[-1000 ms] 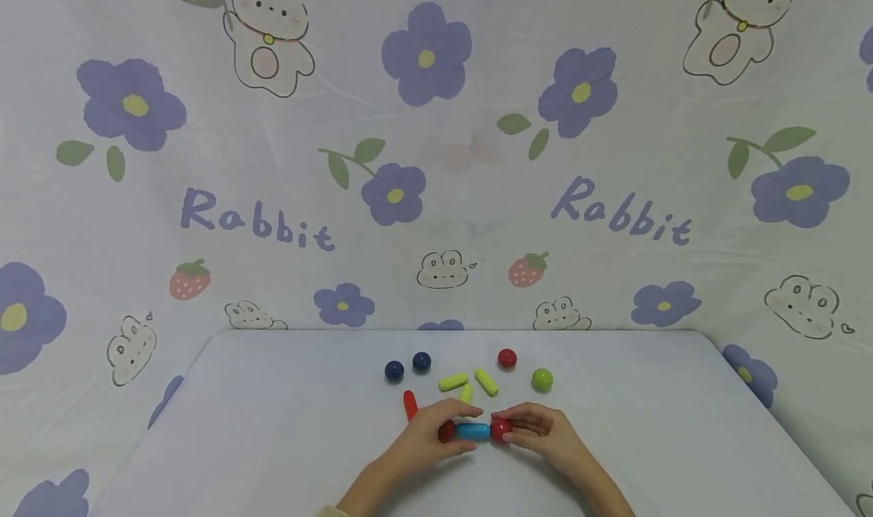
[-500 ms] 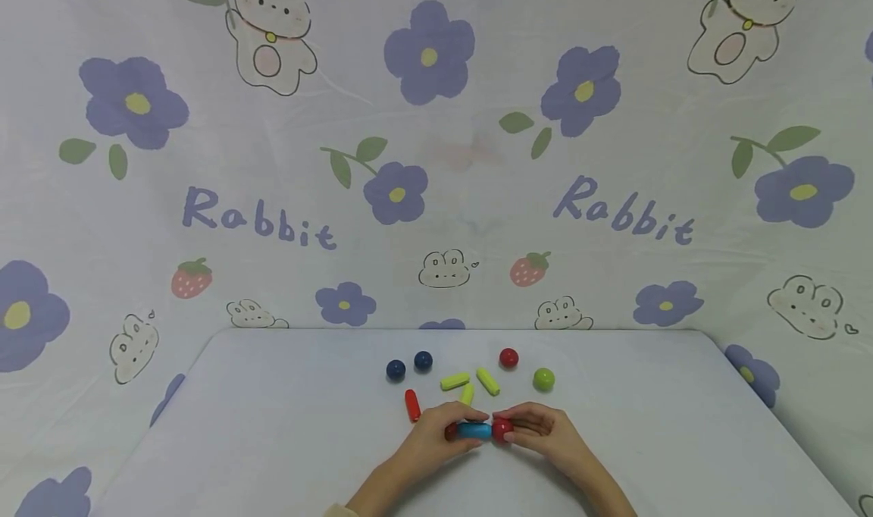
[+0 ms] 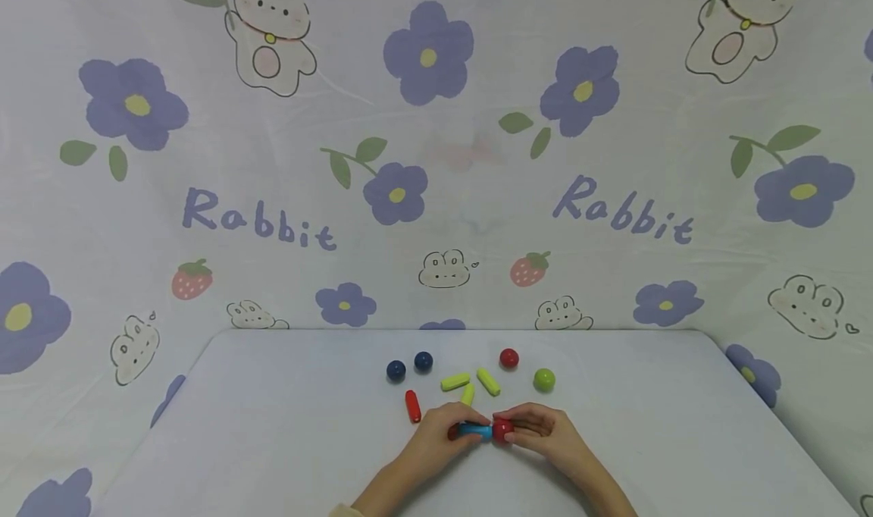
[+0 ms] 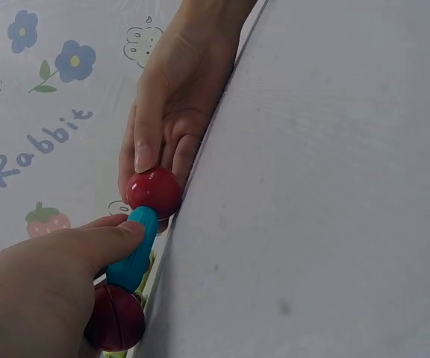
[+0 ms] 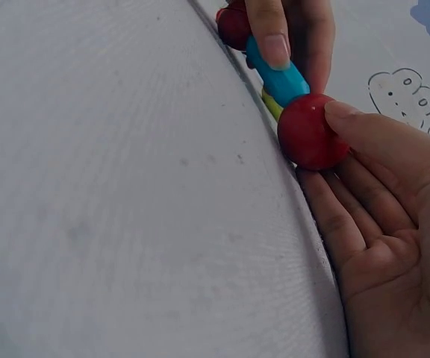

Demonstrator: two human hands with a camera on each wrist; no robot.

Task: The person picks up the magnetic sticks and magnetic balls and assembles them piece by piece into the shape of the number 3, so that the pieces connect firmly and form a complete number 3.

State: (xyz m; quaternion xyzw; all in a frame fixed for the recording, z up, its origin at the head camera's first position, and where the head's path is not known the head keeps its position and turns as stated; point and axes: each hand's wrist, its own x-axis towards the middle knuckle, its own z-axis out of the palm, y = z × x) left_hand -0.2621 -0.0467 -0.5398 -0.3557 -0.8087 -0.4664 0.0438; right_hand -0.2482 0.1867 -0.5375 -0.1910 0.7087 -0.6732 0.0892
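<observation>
A blue rod [image 3: 475, 430] joins two red balls end to end, like a small dumbbell. My left hand [image 3: 436, 435] pinches the blue rod between thumb and fingers. The left-end ball [image 4: 116, 319] sits by the left palm, dark red with a seam line, and is mostly covered by that hand in the head view. My right hand [image 3: 544, 435] grips the glossy red ball [image 5: 313, 133] at the right end, thumb on one side and fingertips on the other. In the left wrist view the rod's end meets this ball.
Behind the hands on the white table [image 3: 273, 426] lie two dark blue balls [image 3: 423, 361], a red ball [image 3: 508, 358], a green ball [image 3: 543, 380] and three yellow-green rods [image 3: 487, 381]. A red rod [image 3: 412, 406] lies just left of the left hand. A patterned cloth [image 3: 477, 221] hangs behind.
My left hand has slid rightward along the piece and its fingers have closed from around the left ball onto the blue rod. The right hand keeps its grip on the right ball.
</observation>
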